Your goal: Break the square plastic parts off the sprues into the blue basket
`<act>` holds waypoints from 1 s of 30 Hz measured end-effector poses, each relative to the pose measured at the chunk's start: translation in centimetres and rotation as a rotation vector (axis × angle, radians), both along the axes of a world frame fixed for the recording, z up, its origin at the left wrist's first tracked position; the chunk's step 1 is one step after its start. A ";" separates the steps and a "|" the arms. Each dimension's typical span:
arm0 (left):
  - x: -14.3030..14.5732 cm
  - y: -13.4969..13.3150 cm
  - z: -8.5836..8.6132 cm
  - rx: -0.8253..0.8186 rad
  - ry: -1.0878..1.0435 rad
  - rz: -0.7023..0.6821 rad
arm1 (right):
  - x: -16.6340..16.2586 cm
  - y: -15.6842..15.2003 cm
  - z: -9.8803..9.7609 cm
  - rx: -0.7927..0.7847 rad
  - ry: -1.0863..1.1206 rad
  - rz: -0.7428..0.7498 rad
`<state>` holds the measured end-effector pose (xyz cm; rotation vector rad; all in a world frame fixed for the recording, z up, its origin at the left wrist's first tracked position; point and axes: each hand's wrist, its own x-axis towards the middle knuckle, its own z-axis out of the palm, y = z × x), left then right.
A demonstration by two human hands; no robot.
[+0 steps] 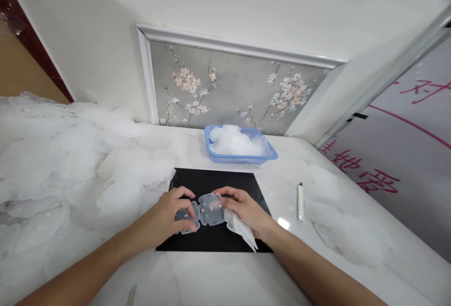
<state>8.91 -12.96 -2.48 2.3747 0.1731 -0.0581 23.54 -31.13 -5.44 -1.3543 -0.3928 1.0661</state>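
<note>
A translucent plastic piece with small holes (210,209) lies on a black mat (214,181) on the white marble table. My left hand (173,213) presses its fingers on the piece's left half. My right hand (245,209) pinches the piece's right edge, and a white folded sheet (243,231) sticks out from under its palm. Both hands rest on the mat, close together.
A big heap of translucent white sheets (66,169) covers the table's left side. A blue basket (270,152) with more white pieces stands behind the mat. A narrow white tool (300,202) and loose film (338,226) lie at the right.
</note>
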 end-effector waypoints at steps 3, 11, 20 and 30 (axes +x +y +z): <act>0.0 0.6 -0.6 -0.049 -0.008 0.041 | 0.3 -0.1 -0.2 -0.009 -0.074 -0.021; 0.1 1.5 -1.2 0.051 0.105 0.141 | 0.1 -0.3 -0.6 -0.069 -0.453 -0.061; 0.2 0.4 0.5 -0.714 0.088 0.164 | -1.1 -0.9 0.5 0.056 -0.678 0.130; 0.4 -0.1 0.9 -1.247 0.228 0.196 | -1.6 -1.1 -0.5 0.036 -0.930 0.259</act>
